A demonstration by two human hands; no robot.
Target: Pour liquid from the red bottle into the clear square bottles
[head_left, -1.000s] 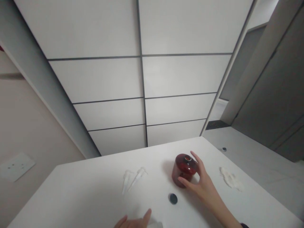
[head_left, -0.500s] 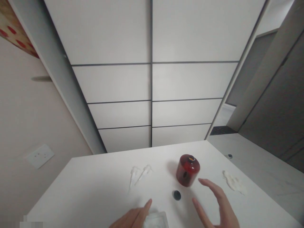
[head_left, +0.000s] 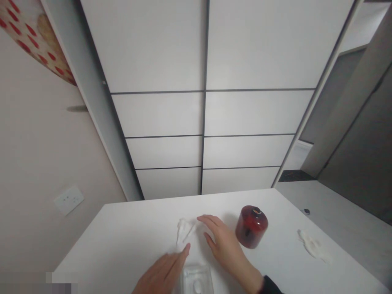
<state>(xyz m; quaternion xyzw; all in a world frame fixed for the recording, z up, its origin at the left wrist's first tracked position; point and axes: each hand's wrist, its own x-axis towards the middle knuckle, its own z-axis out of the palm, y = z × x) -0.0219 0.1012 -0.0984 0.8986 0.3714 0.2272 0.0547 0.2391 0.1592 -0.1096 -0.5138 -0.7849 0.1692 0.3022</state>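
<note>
Two slim white pieces lie close together on the white table; they look like pump heads with tubes (head_left: 181,229). My right hand (head_left: 225,243) reaches over the table just right of them, thumb and fingers apart, holding nothing that I can see. Beside the near edge, my left hand (head_left: 163,271) is stretched out with its fingertips by the lower ends of the pump heads; whether it touches them I cannot tell. A clear square container (head_left: 196,270) stands right of the left hand, partly cut off below. Right of my right hand is a dark red translucent bottle (head_left: 251,227) with an open neck.
A crumpled white tissue-like piece (head_left: 312,245) lies on the right of the table (head_left: 137,237). Behind stands a white panelled wardrobe (head_left: 171,114). A wall socket (head_left: 69,200) is at the left, and a small dark object (head_left: 306,211) lies on the floor at right.
My right hand has moved left, from near the red bottle to beside the pump heads. The small black disc by the bottle is now out of sight. The view has shifted slightly.
</note>
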